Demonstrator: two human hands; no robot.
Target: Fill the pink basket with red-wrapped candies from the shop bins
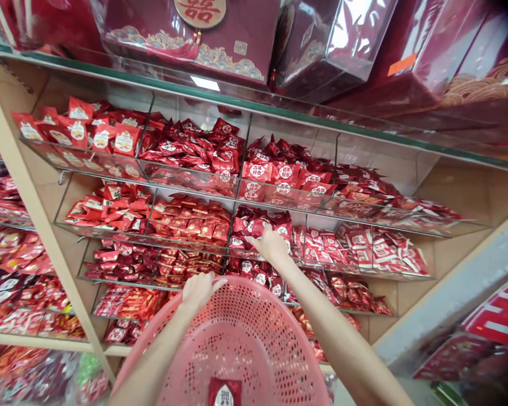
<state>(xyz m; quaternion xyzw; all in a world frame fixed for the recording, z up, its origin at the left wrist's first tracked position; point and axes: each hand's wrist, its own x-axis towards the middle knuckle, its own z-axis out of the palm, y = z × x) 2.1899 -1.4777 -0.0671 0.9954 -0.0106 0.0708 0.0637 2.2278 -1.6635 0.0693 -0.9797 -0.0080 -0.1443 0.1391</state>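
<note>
The pink perforated plastic basket [296, 344] is held in front of me, tilted so its inside faces me. My left hand [198, 290] is closed over its far rim, thumb lying along the edge. Inside, near the bottom, lies one dark red packet [225, 393] with a white oval label. My right hand [271, 246] reaches beyond the basket to a shelf compartment of dark red packets [248, 221]. Its thumb and forefinger are apart over the packets, and no packet shows clearly in its grasp. The other fingers are partly hidden.
Tiered shelves with clear fronts and dividers [237, 189] hold many small red packets. Above them, a glass shelf edge [254, 101] carries large wrapped dark red boxes [190, 39]. A wooden upright [46, 220] stands left, with more packets beyond it. Red packages [499, 313] sit at lower right.
</note>
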